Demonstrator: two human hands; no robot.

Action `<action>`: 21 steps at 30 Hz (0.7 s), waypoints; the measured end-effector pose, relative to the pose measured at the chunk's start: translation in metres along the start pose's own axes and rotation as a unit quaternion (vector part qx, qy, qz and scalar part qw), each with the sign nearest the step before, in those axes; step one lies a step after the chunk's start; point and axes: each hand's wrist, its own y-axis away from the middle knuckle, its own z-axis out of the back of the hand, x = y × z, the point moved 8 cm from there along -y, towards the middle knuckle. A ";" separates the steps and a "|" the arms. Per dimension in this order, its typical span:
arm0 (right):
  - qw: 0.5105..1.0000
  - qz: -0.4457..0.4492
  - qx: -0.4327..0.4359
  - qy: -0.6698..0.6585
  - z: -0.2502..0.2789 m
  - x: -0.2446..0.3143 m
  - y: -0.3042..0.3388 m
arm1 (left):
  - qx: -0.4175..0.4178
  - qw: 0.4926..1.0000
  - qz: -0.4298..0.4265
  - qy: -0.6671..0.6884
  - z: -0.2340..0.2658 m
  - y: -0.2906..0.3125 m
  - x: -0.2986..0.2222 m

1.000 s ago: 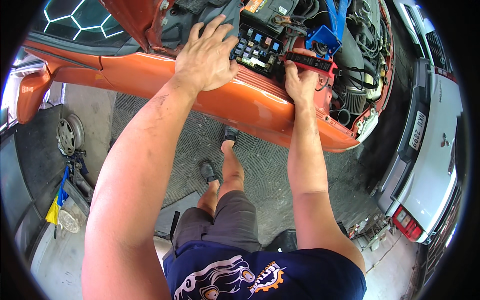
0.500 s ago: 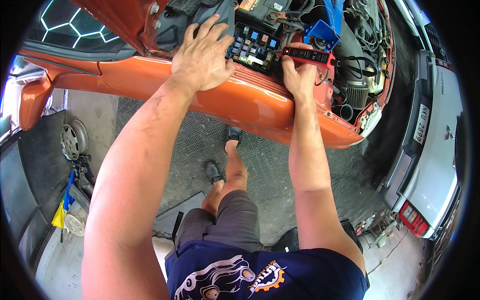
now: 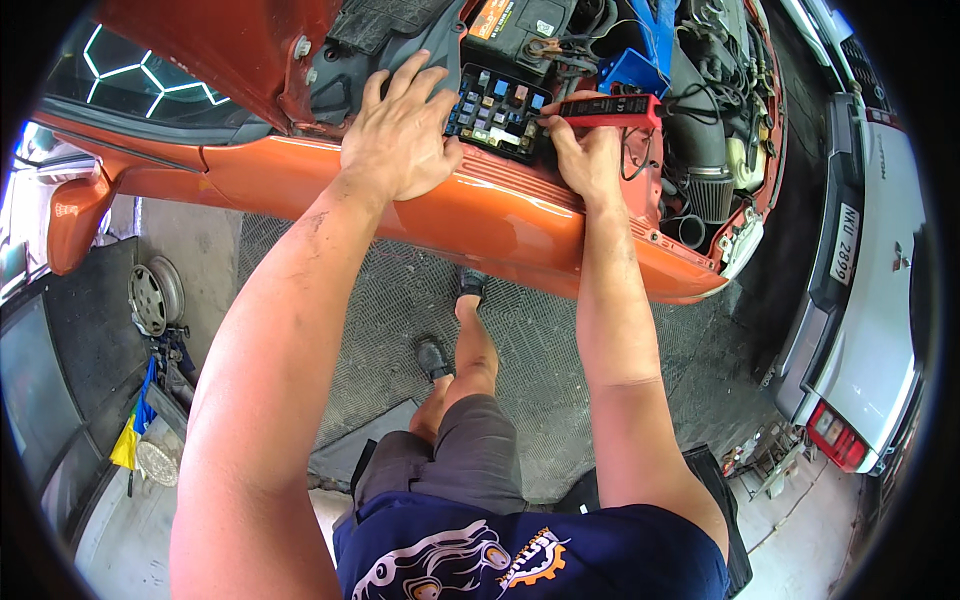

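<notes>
My right hand (image 3: 588,162) is closed around a red and black circuit tester (image 3: 606,110). A dark cable trails from the tester's right end, and its left end points at the open fuse box (image 3: 497,112). Inside the box sit several small fuses and relays in blue, white and other colours. Whether the tester's tip touches any of them is too small to tell. My left hand (image 3: 400,135) lies with fingers spread on the edge of the orange fender (image 3: 480,212), just left of the fuse box. Nothing shows in it.
Behind the fuse box stands a car battery (image 3: 522,30) with clamps and wires. A blue metal bracket (image 3: 636,72) rises beside it. The raised orange hood (image 3: 225,50) slants at upper left. At right is a silver vehicle (image 3: 868,290). A wheel (image 3: 155,296) leans at left.
My right hand has shifted the tester slightly leftward, and it now lies more level beside the fuse box. My left hand stays on the fender edge. The whole view has shifted a little.
</notes>
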 end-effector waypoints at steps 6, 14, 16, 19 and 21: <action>0.999 0.005 -0.048 -0.019 0.003 -0.002 0.001 | 0.014 1.000 0.003 -0.001 0.002 -0.002 -0.002; 0.998 -0.012 -0.040 -0.035 0.000 -0.006 0.002 | 0.032 0.999 0.013 -0.008 0.002 -0.002 -0.003; 0.999 -0.011 -0.041 -0.024 0.001 -0.006 0.002 | 0.031 0.999 0.012 -0.005 0.002 -0.002 -0.003; 0.999 0.005 -0.038 0.016 0.001 0.004 0.003 | 0.031 0.999 0.012 -0.007 0.002 -0.002 -0.001; 0.999 0.003 -0.037 0.020 0.001 0.006 0.003 | 0.029 0.999 0.011 -0.008 0.002 -0.002 -0.002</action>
